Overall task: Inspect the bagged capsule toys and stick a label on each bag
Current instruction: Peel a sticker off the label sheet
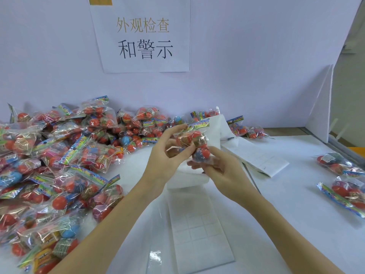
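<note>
The white tabletop (286, 194) carries a heap of bagged toys (59, 165), cut off at the frame's left edge. Right of the heap lies a label sheet (197, 224), its print unreadable. Above the sheet, both hands, left hand (166, 155) and right hand (219, 167), grip 1 bag (194, 143).

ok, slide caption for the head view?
Both hands hold one bagged capsule toy above label sheets; unsorted pile at left, two bags at right.
</note>
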Tool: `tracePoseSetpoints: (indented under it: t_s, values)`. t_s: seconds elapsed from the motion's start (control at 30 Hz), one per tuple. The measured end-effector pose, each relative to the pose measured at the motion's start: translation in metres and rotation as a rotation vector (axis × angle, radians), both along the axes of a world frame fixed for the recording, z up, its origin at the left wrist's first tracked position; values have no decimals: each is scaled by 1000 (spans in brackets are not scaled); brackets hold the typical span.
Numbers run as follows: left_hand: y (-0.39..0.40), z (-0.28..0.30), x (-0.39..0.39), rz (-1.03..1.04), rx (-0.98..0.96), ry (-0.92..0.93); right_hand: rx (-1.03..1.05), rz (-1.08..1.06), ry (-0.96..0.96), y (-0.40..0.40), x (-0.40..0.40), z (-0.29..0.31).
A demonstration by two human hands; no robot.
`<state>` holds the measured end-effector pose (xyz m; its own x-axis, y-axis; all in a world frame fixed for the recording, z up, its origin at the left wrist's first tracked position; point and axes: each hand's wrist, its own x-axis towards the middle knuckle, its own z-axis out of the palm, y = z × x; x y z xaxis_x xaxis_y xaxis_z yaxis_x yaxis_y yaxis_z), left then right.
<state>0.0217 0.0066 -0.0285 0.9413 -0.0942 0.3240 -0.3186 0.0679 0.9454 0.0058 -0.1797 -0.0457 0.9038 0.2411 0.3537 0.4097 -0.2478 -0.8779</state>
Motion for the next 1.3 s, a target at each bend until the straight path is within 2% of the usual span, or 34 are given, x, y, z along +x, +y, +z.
tracePoseSetpoints:
  t_s: [0.13, 0.3, 0.47, 0.53, 0.67, 0.73, 0.83, 0.93, 1.13, 1.3]
  values:
    - [5, 0, 4, 36, 103, -81, 173, 75, 158, 2, -2, 5]
    - [0, 0, 4, 38, 12, -61, 183, 90, 200, 1, 0, 2]
    - [-1, -3, 5, 86, 43, -86, 103, 91, 202, -3, 2, 2]
    - [2, -3, 7, 131, 18, -131, 30, 86, 192, -7, 2, 2]
    - [20, -2, 18, 237, 49, -191, -344, 91, 93, -14, 3, -4]
    - [25, -3, 21, 259, 71, -174, -399, 19, 26, -13, 6, -9]
    - [25, -7, 24, 207, 111, -108, -304, -126, -33, -12, 9, -12]
    - [24, -11, 23, 139, 243, -63, -147, -224, -49, -10, 10, -11]
    - [22, -22, 18, -27, 486, -92, -61, -271, -35, -10, 13, -8]
    - [17, -30, 17, 12, 484, -142, -40, -284, -35, -13, 16, -9]
